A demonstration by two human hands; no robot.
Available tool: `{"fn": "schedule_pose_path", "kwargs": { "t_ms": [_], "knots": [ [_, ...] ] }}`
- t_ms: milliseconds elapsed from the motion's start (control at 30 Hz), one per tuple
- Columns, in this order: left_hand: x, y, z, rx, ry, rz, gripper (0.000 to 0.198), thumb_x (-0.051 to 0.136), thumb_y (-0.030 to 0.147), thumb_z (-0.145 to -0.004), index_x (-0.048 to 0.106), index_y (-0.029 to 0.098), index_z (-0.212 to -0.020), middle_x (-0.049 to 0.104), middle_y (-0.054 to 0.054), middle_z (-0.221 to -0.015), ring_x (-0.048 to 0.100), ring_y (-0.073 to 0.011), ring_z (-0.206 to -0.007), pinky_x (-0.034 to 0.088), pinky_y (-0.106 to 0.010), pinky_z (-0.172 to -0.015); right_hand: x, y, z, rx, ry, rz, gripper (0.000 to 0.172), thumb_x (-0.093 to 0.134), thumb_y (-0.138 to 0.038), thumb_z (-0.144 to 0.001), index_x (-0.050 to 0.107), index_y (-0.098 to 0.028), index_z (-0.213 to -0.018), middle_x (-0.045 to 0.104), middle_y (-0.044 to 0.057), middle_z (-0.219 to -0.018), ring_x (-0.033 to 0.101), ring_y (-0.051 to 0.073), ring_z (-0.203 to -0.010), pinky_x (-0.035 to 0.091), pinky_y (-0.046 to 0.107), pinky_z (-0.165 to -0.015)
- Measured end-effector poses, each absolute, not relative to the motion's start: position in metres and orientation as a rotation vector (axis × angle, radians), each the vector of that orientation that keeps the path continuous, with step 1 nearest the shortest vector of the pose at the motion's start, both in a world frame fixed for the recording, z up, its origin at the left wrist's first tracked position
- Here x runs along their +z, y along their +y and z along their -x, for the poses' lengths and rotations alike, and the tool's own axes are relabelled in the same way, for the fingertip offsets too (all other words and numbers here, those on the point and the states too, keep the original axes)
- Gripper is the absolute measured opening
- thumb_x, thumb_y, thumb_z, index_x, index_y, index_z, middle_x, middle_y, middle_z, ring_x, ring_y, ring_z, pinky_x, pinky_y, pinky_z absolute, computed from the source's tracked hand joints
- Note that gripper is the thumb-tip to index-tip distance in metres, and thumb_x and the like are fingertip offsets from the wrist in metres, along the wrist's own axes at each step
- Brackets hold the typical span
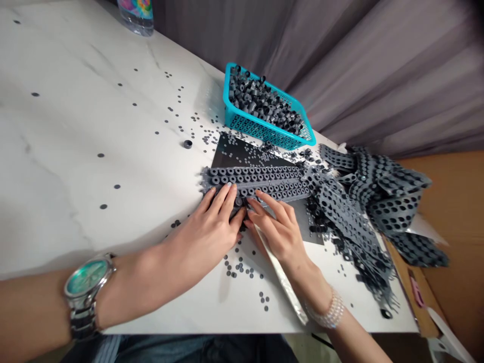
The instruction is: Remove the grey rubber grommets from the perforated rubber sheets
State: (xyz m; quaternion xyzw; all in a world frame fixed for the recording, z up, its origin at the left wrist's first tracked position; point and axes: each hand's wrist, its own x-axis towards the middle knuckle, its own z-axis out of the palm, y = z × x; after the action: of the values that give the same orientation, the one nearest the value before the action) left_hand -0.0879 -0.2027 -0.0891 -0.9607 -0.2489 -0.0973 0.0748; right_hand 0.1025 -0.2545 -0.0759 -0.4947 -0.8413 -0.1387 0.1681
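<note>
A dark grey moulded rubber sheet (264, 179) with rows of ring-shaped parts lies across a black board (236, 148). My left hand (212, 222) holds the sheet near its left end, fingers over the top and thumb at the near edge. Close beside it, my right hand (278, 229) has its fingertips bent at the sheet's near edge. A long white, wrinkled stick (282, 277) runs out from under the right hand toward the table's front; my right fingers appear closed around its upper end. The tip of the stick is hidden.
Behind the board stands a turquoise basket (268, 131) full of small black rings. Punched rubber sheets (344, 212) are heaped at right, by a cardboard box (454, 201). Small black discs (238, 267) and a loose ring (188, 144) lie about. A bottle (138, 20) stands at the back.
</note>
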Motion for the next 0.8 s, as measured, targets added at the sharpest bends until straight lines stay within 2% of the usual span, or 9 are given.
{"fn": "schedule_pose_path", "kwargs": {
  "t_ms": [133, 233, 333, 400, 500, 600, 800],
  "knots": [
    [-0.098, -0.203, 0.089, -0.298, -0.706, 2.884, 0.045, 0.053, 0.019, -0.087, 0.057, 0.006, -0.131, 0.044, -0.024, -0.147, 0.035, -0.0356, -0.141, 0.029, -0.052, -0.116, -0.071, -0.255, -0.099, -0.469, -2.566, 1.387, 0.018, 0.044, -0.005, -0.094, 0.059, -0.014, -0.1, 0.068, 0.018, -0.121, 0.052, 0.025, -0.13, 0.043, 0.039, -0.097],
    [-0.096, -0.203, 0.09, -0.285, -0.708, 2.88, 0.047, 0.053, 0.016, -0.086, 0.056, 0.006, -0.132, 0.044, -0.024, -0.147, 0.034, -0.0361, -0.141, 0.027, -0.053, -0.117, -0.071, -0.253, -0.095, -0.557, -2.589, 1.427, 0.022, 0.041, -0.003, -0.093, 0.058, -0.014, -0.102, 0.069, 0.019, -0.119, 0.053, 0.024, -0.129, 0.042, 0.038, -0.098],
    [-0.089, -0.203, 0.091, -0.264, -0.723, 2.912, 0.047, 0.052, 0.015, -0.087, 0.057, 0.008, -0.133, 0.047, -0.022, -0.146, 0.036, -0.0349, -0.14, 0.031, -0.052, -0.116, -0.074, -0.249, -0.1, -0.662, -2.384, 1.569, 0.022, 0.042, -0.003, -0.093, 0.056, -0.018, -0.102, 0.069, 0.017, -0.118, 0.054, 0.024, -0.128, 0.043, 0.039, -0.097],
    [-0.088, -0.202, 0.091, -0.295, -0.721, 2.946, 0.048, 0.052, 0.02, -0.09, 0.054, 0.008, -0.136, 0.046, -0.022, -0.146, 0.035, -0.0349, -0.141, 0.031, -0.052, -0.115, -0.075, -0.246, -0.111, -0.727, -2.172, 1.675, 0.02, 0.043, -0.006, -0.094, 0.055, -0.02, -0.102, 0.069, 0.016, -0.117, 0.054, 0.027, -0.128, 0.042, 0.043, -0.095],
    [-0.093, -0.202, 0.091, -0.39, -0.745, 2.951, 0.056, 0.055, 0.03, -0.091, 0.047, 0.006, -0.141, 0.039, -0.026, -0.15, 0.029, -0.0374, -0.143, 0.027, -0.053, -0.117, -0.072, -0.245, -0.131, -0.666, -1.986, 1.822, 0.016, 0.045, -0.014, -0.095, 0.055, -0.021, -0.106, 0.068, 0.017, -0.118, 0.044, 0.033, -0.135, 0.039, 0.051, -0.098],
    [-0.096, -0.206, 0.089, -0.395, -0.8, 2.92, 0.059, 0.061, 0.031, -0.088, 0.048, 0.009, -0.141, 0.037, -0.025, -0.151, 0.029, -0.0392, -0.143, 0.027, -0.055, -0.116, -0.069, -0.248, -0.14, -0.569, -1.92, 1.866, 0.014, 0.049, -0.019, -0.095, 0.056, -0.022, -0.106, 0.067, 0.016, -0.12, 0.036, 0.035, -0.141, 0.038, 0.055, -0.098],
    [-0.09, -0.218, 0.088, -0.427, -0.935, 2.814, 0.052, 0.065, 0.03, -0.085, 0.059, 0.007, -0.132, 0.049, -0.03, -0.14, 0.043, -0.0423, -0.134, 0.039, -0.053, -0.109, -0.069, -0.248, -0.108, -0.355, -2.185, 1.541, 0.012, 0.056, -0.012, -0.091, 0.056, -0.021, -0.098, 0.071, 0.012, -0.116, 0.056, 0.026, -0.126, 0.047, 0.041, -0.091]
  ]
}}
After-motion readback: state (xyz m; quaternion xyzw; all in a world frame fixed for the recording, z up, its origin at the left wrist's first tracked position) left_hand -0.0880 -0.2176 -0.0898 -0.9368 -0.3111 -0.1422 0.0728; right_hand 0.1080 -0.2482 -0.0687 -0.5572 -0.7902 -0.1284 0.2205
